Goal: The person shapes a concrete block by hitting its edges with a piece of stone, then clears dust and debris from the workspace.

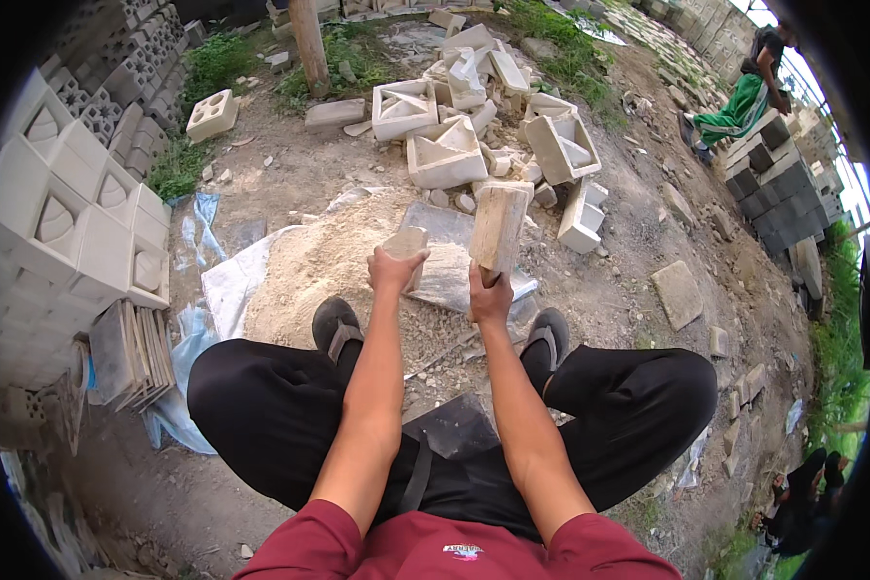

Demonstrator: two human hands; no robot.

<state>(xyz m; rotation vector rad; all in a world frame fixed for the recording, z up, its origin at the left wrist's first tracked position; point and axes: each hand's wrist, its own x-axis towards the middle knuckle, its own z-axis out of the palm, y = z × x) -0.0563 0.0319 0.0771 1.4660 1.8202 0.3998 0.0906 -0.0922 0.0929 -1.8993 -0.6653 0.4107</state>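
My left hand (392, 272) is closed around a pale, rough chunk of block (412, 244), held over the edge of a heap of crumbled tan rubble (309, 256). In my right hand (491, 296) is the handle of a wooden mallet (499, 230), its broad rectangular head pointing away from me. Beneath both hands lies a dusty grey board (433, 220), partly hidden by the mallet and the chunk. My feet in dark shoes rest either side of it.
Broken cream blocks (445, 153) lie piled ahead. White patterned blocks (106, 208) stand stacked at left, with thin boards (130, 353) below. A wooden post (308, 48) rises at the back. At right, a person in green trousers (739, 114) is by grey blocks (788, 193).
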